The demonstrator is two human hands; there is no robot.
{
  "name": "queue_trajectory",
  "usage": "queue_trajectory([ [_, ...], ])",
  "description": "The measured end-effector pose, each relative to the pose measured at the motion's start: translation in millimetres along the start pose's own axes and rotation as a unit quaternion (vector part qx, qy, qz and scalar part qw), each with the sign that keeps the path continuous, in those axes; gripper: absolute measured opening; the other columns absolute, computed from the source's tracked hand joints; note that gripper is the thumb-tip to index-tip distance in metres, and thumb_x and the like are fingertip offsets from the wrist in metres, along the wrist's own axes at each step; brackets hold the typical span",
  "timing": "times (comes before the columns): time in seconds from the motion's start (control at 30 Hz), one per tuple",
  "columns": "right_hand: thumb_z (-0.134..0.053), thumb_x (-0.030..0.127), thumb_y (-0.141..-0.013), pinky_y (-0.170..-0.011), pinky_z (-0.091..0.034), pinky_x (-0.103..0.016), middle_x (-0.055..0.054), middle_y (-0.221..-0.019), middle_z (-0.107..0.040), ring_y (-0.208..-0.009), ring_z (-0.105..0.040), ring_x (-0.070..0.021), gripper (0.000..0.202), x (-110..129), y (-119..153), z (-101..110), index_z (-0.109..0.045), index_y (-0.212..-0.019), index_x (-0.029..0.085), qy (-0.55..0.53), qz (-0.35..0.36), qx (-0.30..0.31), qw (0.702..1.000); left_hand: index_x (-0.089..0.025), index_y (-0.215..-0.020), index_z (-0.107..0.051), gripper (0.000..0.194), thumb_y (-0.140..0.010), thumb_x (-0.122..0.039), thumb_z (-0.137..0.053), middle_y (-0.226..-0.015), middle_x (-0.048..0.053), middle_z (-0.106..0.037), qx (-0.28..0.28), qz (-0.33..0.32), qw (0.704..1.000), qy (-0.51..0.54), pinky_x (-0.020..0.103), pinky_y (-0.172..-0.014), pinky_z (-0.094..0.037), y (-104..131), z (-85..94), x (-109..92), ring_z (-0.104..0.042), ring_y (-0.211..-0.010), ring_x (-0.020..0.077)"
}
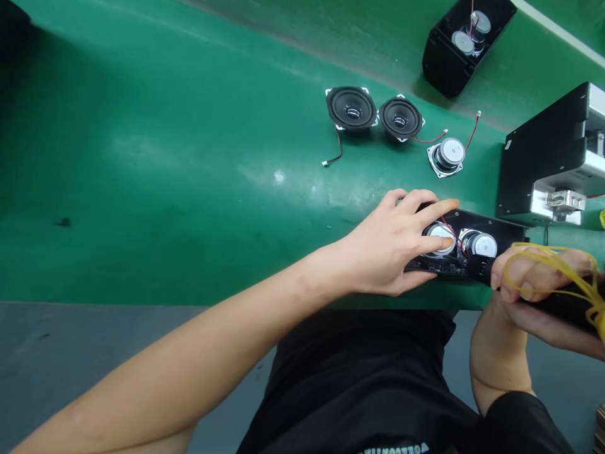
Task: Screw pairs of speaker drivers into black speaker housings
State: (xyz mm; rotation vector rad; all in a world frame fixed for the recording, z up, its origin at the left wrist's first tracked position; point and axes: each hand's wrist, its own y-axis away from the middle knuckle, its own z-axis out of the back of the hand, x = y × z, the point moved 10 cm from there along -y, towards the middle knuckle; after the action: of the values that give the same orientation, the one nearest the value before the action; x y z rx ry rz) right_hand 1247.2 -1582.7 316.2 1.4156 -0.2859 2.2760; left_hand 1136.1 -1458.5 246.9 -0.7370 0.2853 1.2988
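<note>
Head view, right of frame: seemingly steadying box (472,221) under splayed left hand (397,244), gripping tool (480,268) in closed right hand (527,272).

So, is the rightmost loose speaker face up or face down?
Face down: the loose speaker shows its silver magnet on top, its cone hidden.

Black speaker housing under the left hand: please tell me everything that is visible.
The black speaker housing, long and plastic-looking, lies open side up near the front edge of the green table. Inside sit two silver-backed speaker drivers with red wiring. The left hand holds its left end; an apparent electric screwdriver in the right hand overlaps it, contact unclear.
</note>
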Motion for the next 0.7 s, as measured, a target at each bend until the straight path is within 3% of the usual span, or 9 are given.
queue_trajectory([
  [0.13,-0.066,0.084,-0.094,-0.066,-0.069,-0.051,-0.003,-0.062,-0.059,-0.066,-0.071,-0.0303,0.052,-7,-1,-11,-0.07,-0.075,0.035,-0.039,0.008,-0.004,0.999,-0.023,-0.137,-0.076,0.043,-0.098,-0.041,-0.075,-0.178,0.023,-0.049,0.005,-0.012,1.0,-0.008,0.067,-0.109,-0.047,1,-1.6,-2,-0.052,-0.149,0.0492],
  [0.2,-0.075,0.074,-0.094,-0.065,-0.069,-0.049,-0.004,-0.064,-0.062,-0.069,-0.074,-0.0314,0.044,-9,2,-14,-0.073,-0.076,0.034,-0.036,-0.012,-0.003,0.999,-0.022,-0.137,-0.076,0.044,-0.098,-0.042,-0.075,-0.177,0.024,-0.049,0.0,-0.019,1.0,-0.01,0.067,-0.108,-0.047,1,-1.1,-3,-0.052,-0.148,0.0496],
  [0.3,-0.086,0.059,-0.091,-0.061,-0.067,-0.047,-0.003,-0.067,-0.065,-0.065,-0.072,-0.031,0.026,-7,9,-12,-0.079,-0.086,0.035,-0.08,0.004,-0.048,0.996,-0.021,-0.137,-0.076,0.044,-0.098,-0.041,-0.075,-0.175,0.024,-0.051,-0.011,-0.025,1.0,-0.008,0.068,-0.108,-0.047,1,-0.4,-4,-0.053,-0.147,0.0497],
  [0.5,-0.081,0.068,-0.094,-0.053,-0.059,-0.039,0.002,-0.064,-0.061,-0.051,-0.06,-0.0218,0.032,-17,12,-22,-0.078,-0.09,0.037,-0.136,0.089,-0.123,0.979,-0.021,-0.135,-0.077,0.043,-0.097,-0.04,-0.074,-0.174,0.025,-0.052,-0.017,-0.022,1.0,-0.005,0.068,-0.109,-0.047,2,-0.4,-5,-0.054,-0.146,0.0494],
  [0.6,-0.083,0.069,-0.09,-0.054,-0.061,-0.041,0.002,-0.06,-0.058,-0.054,-0.063,-0.025,0.032,-15,12,-19,-0.078,-0.088,0.037,-0.093,0.078,-0.149,0.981,-0.021,-0.135,-0.078,0.042,-0.097,-0.039,-0.074,-0.173,0.024,-0.053,-0.017,-0.014,1.0,-0.001,0.068,-0.109,-0.047,2,1.3,-4,-0.053,-0.147,0.049],
  [0.7,-0.085,0.068,-0.087,-0.062,-0.067,-0.045,-0.001,-0.064,-0.063,-0.062,-0.07,-0.028,0.03,-4,11,-2,-0.08,-0.089,0.038,-0.031,0.044,-0.161,0.985,-0.022,-0.134,-0.078,0.042,-0.096,-0.039,-0.075,-0.173,0.024,-0.054,-0.021,-0.003,1.0,0.007,0.067,-0.113,-0.048,2,3.6,-2,-0.053,-0.149,0.0478],
])
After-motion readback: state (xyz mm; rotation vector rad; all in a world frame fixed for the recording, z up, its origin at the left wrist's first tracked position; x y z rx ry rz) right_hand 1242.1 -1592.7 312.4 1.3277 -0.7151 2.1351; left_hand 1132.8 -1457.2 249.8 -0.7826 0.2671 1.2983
